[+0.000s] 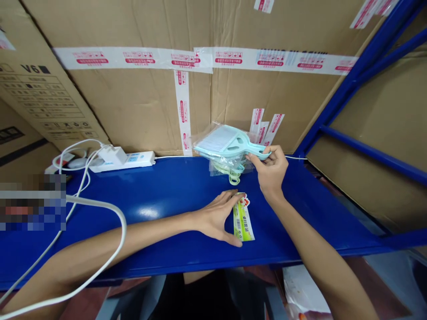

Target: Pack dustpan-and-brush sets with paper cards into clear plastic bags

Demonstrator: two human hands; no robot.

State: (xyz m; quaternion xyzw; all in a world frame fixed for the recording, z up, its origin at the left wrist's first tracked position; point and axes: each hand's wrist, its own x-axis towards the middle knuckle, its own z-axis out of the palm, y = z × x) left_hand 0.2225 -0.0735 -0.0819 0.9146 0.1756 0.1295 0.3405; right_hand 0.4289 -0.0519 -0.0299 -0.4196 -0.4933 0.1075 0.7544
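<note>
My right hand pinches the handle end of a small light-blue dustpan. The dustpan is raised at a tilt over a pile of clear plastic packets, from which a pale green looped handle sticks out. On the blue shelf, a green and white printed label card lies flat with a red picture at its top. My left hand rests with fingers spread, its fingertips at the card's upper left and its thumb by the lower edge. Nothing shows gripped in it.
A white power strip with plugs and looping white cables sits at the left of the blue shelf. Large cardboard boxes sealed with printed tape stand behind. Blue metal frame bars rise at the right.
</note>
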